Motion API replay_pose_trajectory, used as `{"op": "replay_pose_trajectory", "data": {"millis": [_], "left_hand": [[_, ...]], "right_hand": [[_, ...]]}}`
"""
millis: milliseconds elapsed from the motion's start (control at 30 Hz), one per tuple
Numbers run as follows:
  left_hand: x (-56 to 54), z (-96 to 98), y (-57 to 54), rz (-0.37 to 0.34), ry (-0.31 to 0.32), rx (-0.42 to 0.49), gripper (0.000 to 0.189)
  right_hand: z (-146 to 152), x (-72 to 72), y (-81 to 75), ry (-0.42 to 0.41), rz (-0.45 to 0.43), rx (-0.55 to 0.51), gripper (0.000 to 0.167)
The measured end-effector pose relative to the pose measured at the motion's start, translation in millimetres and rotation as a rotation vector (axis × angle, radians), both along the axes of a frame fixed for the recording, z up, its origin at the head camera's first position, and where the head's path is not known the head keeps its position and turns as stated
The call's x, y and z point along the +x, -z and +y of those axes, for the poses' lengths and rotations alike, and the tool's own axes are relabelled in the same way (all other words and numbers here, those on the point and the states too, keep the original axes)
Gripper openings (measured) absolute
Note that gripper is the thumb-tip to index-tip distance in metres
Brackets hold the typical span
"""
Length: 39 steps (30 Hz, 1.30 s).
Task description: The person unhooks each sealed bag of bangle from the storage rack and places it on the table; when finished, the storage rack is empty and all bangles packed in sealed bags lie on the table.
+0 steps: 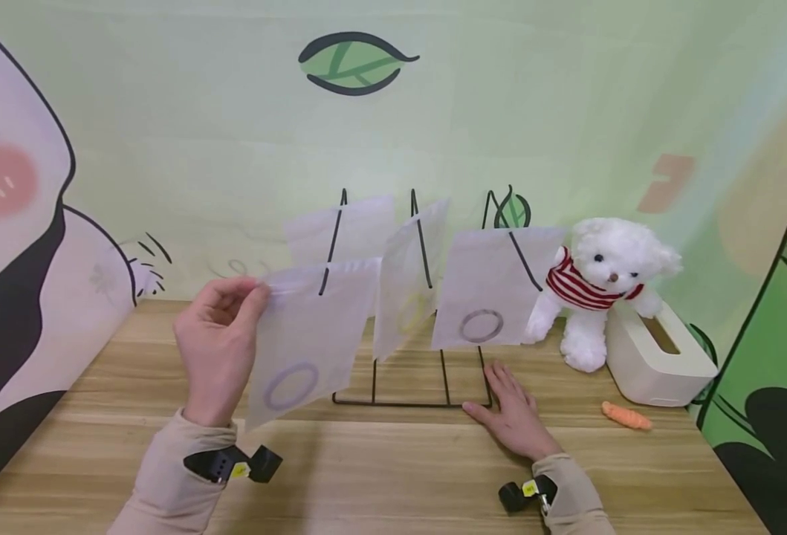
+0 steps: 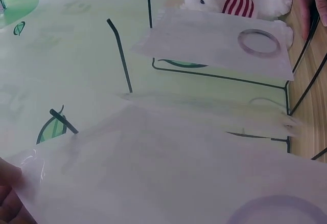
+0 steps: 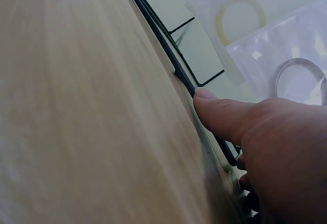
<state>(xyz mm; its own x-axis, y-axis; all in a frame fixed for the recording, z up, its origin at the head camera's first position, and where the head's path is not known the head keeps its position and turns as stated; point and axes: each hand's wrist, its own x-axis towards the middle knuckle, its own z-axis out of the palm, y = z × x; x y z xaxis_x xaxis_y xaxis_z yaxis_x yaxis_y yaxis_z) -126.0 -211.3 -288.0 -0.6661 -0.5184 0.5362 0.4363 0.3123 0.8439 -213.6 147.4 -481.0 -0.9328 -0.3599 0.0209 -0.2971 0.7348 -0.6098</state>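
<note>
My left hand [image 1: 222, 334] pinches the upper left corner of a clear zip bag [image 1: 319, 312] between thumb and fingers. A purple bangle [image 1: 290, 386] lies in this bag, and its top overlaps the left prong of a black wire display rack [image 1: 393, 405]. My right hand [image 1: 513, 412] rests at the rack's front right corner, thumb [image 3: 219, 116] on the base bar and fingers stretched along the side. From the middle prong hangs a bag [image 1: 400, 260] with a yellow bangle [image 3: 240, 19]. A bag [image 1: 493, 275] with a brownish-purple bangle [image 1: 481, 325] hangs on the right prong.
Another bag [image 1: 360, 227] shows behind the left prong. To the right, a white teddy bear [image 1: 610, 256] in a striped shirt leans by a white tissue box [image 1: 661, 371]. An orange twisted piece [image 1: 626, 416] lies before it on the wooden table [image 1: 393, 475].
</note>
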Motion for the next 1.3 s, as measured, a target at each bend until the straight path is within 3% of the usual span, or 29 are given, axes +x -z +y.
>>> {"op": "replay_pose_trajectory", "data": {"millis": [500,1300], "left_hand": [[1.1,-1.3,-0.4,0.04,-0.012,0.018,0.008],[6.8,-3.2,-1.7,0.022,-0.019,0.032,0.009]], "right_hand": [[-1.0,0.6,-1.9,-0.001,-0.007,-0.005,0.086],[-0.7,0.7,-1.9,0.003,-0.026,-0.006,0.086]]}}
